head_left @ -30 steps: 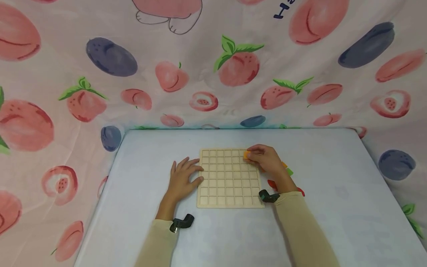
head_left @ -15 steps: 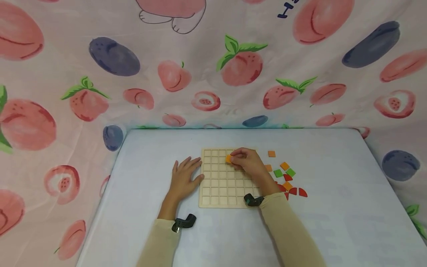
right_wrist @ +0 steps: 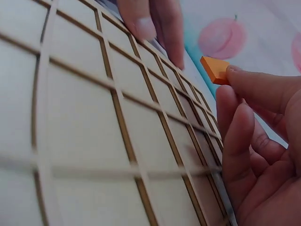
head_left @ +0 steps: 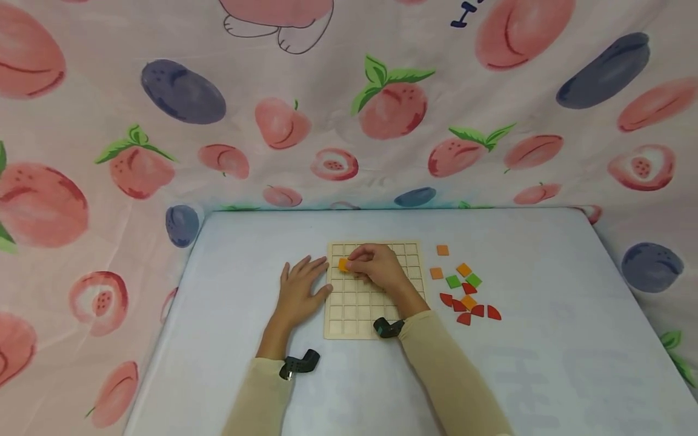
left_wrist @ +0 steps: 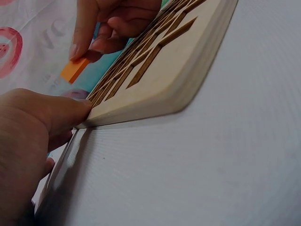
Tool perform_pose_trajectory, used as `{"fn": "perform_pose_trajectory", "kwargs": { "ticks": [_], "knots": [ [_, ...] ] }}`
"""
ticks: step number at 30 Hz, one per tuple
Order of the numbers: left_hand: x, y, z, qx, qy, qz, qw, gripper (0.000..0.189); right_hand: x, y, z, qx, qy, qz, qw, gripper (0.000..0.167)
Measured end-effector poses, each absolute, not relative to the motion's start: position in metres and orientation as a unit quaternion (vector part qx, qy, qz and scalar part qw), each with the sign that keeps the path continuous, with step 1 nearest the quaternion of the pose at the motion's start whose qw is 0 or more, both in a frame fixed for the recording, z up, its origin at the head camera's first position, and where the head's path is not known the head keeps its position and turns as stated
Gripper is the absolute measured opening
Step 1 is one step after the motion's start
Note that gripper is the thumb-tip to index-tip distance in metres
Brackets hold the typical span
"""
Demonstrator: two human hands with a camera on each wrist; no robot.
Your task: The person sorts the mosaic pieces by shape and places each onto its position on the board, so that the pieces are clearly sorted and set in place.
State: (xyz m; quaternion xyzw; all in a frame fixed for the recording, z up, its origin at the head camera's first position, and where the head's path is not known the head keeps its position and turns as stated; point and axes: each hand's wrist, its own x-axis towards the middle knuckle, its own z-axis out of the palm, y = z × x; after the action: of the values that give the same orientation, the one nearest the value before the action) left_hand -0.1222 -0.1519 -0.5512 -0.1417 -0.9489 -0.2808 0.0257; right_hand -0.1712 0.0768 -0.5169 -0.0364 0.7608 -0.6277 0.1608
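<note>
- Beige sleeves (head_left: 259,396), cut off below.
- Left hand (head_left: 297,293), fingers outstretched, thumb against edge of pale wooden gridded board (head_left: 351,312).
- Right hand (head_left: 376,266), pinching thin orange square tile (head_left: 343,264), one end hidden by thumb; above board's left part, concealing some of its grid.
- Loose red quarter-discs (head_left: 493,312), green squares (head_left: 454,281), orange squares (head_left: 442,250), right of board; overlap hard to judge.
- Pink fruit-printed cloth (head_left: 392,36), lettering (head_left: 463,14) cropped at top.

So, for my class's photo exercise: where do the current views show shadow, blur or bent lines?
Head: even light, board grid readable; left wrist: dim, with a dark shadow on the table beside the left hand; right wrist: nearest ridges soft and bowed, tile crisper.
</note>
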Motion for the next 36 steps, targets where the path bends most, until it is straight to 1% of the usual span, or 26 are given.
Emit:
{"fn": "perform_pose_trajectory", "kwargs": {
  "ticks": [13,21,36],
  "knots": [
    [-0.122,-0.152,-0.550,-0.140,-0.949,-0.280,0.017,0.054,-0.172,0.061,-0.520,-0.038,0.787,-0.596,0.154,0.013],
    [-0.123,-0.153,-0.550,-0.144,-0.947,-0.285,0.021,0.053,-0.172,0.057,-0.525,-0.048,0.840,-0.524,0.134,0.011],
    [-0.123,-0.153,-0.551,-0.144,-0.947,-0.286,0.022,0.053,-0.173,0.054,-0.523,-0.045,0.855,-0.500,0.131,0.008]
  ]
}}
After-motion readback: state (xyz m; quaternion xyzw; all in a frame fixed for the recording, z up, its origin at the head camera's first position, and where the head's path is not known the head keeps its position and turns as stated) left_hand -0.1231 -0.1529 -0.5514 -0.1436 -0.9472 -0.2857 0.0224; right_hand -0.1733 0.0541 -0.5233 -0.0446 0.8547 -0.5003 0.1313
